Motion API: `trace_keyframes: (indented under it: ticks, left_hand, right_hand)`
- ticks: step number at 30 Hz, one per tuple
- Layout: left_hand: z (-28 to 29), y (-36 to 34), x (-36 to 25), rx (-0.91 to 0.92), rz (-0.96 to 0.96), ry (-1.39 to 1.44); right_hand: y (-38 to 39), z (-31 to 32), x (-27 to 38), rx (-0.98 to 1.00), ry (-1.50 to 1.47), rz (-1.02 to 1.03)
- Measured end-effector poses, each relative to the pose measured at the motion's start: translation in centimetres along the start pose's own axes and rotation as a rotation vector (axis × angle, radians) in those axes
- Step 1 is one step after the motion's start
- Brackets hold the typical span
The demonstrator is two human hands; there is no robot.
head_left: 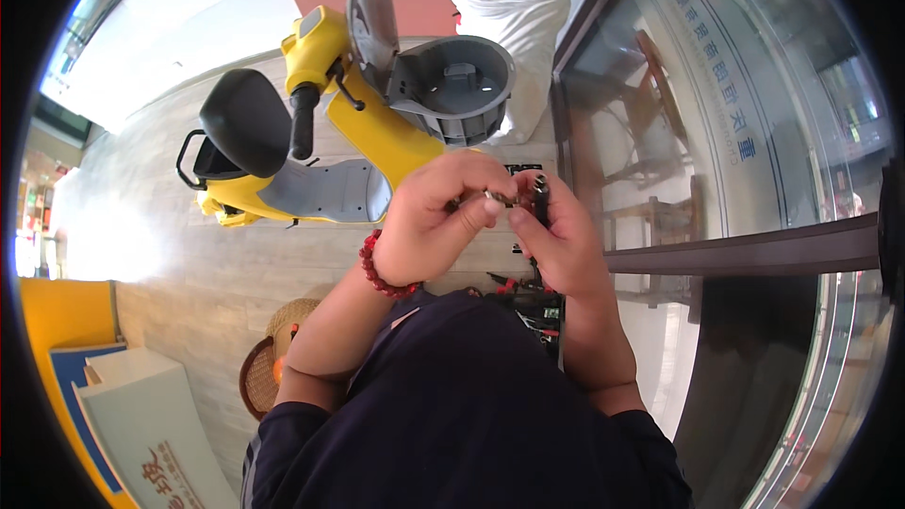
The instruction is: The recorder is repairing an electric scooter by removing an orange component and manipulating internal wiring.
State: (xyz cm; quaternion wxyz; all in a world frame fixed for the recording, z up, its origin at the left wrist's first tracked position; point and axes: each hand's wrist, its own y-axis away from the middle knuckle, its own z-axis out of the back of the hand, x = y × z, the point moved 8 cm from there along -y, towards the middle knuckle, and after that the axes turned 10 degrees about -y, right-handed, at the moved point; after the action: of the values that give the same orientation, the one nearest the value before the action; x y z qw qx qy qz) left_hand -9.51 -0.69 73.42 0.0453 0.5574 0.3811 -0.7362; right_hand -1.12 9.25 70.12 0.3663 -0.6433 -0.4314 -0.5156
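My left hand, with a red bead bracelet at its wrist, is closed in a pinch. Between thumb and forefinger sits a small metal piece, too small to name. Close beside it, my right hand is closed around a short black object with a shiny top end, whose kind does not show. The two thumbs almost meet, and part of what lies between the fingers is hidden. Below and partly behind the hands lies a case of dark and red tools on the floor.
Ahead stands a yellow scooter with its black seat and a grey open storage tub. A white figure is behind it. Glass panels line the right. A woven stool and a white stand are at left.
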Motion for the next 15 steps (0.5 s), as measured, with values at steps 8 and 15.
trace_keyframes:
  ticks: [8, 15]
  left_hand:
    - [2.8, 0.3, 1.0, -0.152, 0.224, 0.606]
    - [2.3, 0.5, 0.1, -0.114, 0.178, 0.610]
  right_hand:
    - [1.1, -3.8, 1.8, 0.182, 0.012, -0.090]
    - [1.8, -5.2, 2.7, 0.231, -0.002, -0.110]
